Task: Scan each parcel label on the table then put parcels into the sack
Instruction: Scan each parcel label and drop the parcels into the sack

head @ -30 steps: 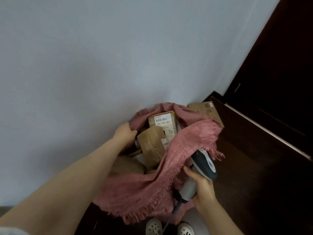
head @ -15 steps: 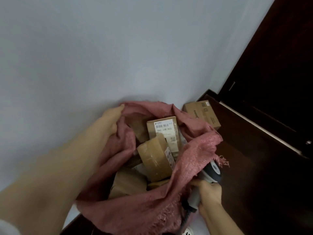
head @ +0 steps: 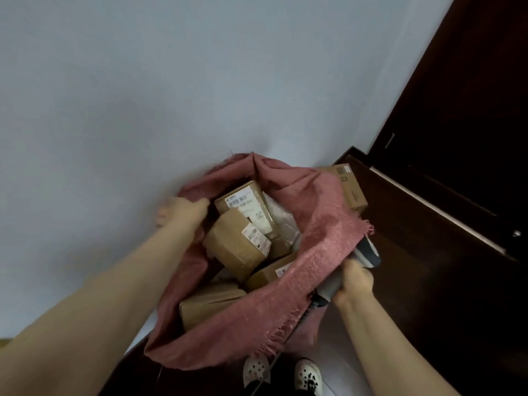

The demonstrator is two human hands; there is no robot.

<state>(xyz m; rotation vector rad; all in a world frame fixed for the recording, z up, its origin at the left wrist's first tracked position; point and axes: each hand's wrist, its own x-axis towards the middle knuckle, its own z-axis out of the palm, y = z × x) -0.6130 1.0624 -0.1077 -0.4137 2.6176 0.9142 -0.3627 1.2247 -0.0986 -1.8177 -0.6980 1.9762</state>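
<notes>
A pink woven sack (head: 323, 238) stands open below me against the wall. Several brown cardboard parcels lie inside it. One labelled parcel (head: 245, 205) is at the back and another parcel (head: 234, 247) is tilted in front of it. My left hand (head: 183, 212) grips the sack's far left rim. My right hand (head: 354, 278) holds a grey barcode scanner (head: 367, 252) by its handle together with the sack's right rim. One more cardboard parcel (head: 350, 185) sits on the dark table just behind the sack.
A pale wall fills the upper left. A dark wooden table (head: 428, 281) extends to the right, with a dark door (head: 471, 110) behind it. My feet in white shoes (head: 308, 375) stand on the floor below the sack. The scanner's cable (head: 288, 338) hangs down.
My left hand has slid along the far rim and pulled the sack's mouth wider. More parcels now show inside. My right hand still holds the scanner at the sack's right edge.
</notes>
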